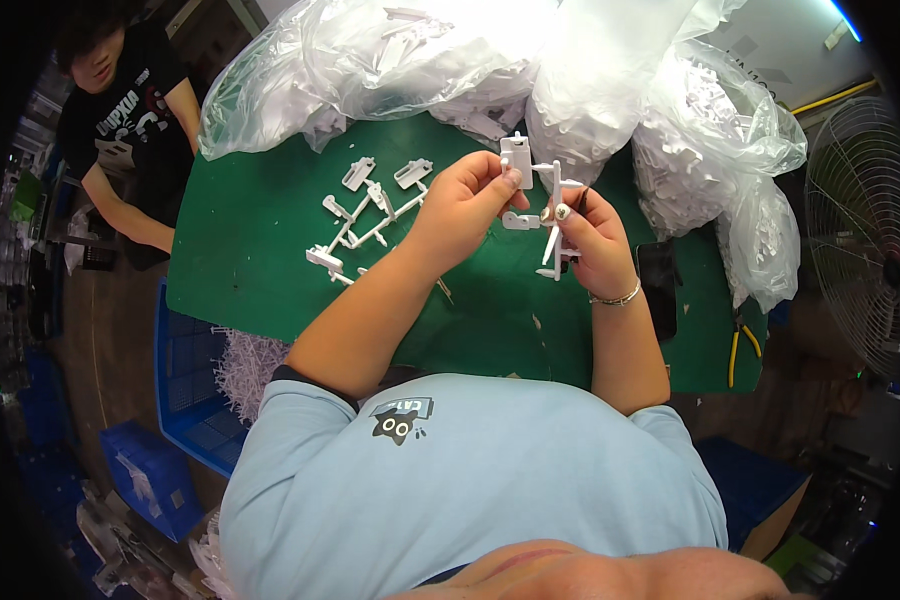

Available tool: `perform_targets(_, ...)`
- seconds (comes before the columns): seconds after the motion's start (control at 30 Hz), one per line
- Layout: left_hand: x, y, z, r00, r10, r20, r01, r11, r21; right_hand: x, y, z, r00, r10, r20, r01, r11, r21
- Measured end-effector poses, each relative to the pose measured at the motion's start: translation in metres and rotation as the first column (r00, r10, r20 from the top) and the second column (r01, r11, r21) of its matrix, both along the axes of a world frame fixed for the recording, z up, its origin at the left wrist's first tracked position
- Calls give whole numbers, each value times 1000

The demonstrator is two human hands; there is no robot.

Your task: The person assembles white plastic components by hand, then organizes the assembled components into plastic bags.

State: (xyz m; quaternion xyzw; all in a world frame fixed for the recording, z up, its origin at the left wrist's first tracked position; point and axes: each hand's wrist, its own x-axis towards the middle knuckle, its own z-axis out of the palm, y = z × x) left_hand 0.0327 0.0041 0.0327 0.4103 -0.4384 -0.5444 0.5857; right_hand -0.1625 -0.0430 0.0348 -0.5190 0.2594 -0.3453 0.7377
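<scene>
Head view: the left hand [470,208] pinches a white plastic plate [517,160] between thumb and forefinger, above the green tabletop [245,235]. Just beside it, the right hand [598,245] grips a white plastic runner [557,190] with short side branches, its thumb pressed against the upright bar; whether plate and runner are joined I cannot tell. Something dark shows by the right fingers, too small to make out, and a bracelet [618,298] circles that wrist. Left of the hands, a branched white moulding [378,215] lies on the tabletop, with similar plates at its ends. Right of the right forearm lies a flat black object [656,288], and near the table's right edge, yellow-handled pliers [738,350]. Along the far side sit clear plastic bags [690,140] of white parts. Beyond the table, a wire-caged fan [858,235] stands at the right; at the left is a co-worker [135,125] in a black shirt, and below, a blue crate [188,385] holding thin white pieces [250,368]
</scene>
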Motion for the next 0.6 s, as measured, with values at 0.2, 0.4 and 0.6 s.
perform_targets(0.2,-3,2,-6,973,16,-231,3,997,83,-9,-22,-16,997,42,68,-39,998,-48)
perform_targets(0.4,-17,13,2,989,47,-137,-36,996,81,6,-12,-17,909,-255,-328,-3,786,-619)
perform_targets(0.6,-26,22,6,994,48,103,-52,998,36,18,2,-21,984,-141,-111,63,850,-522)
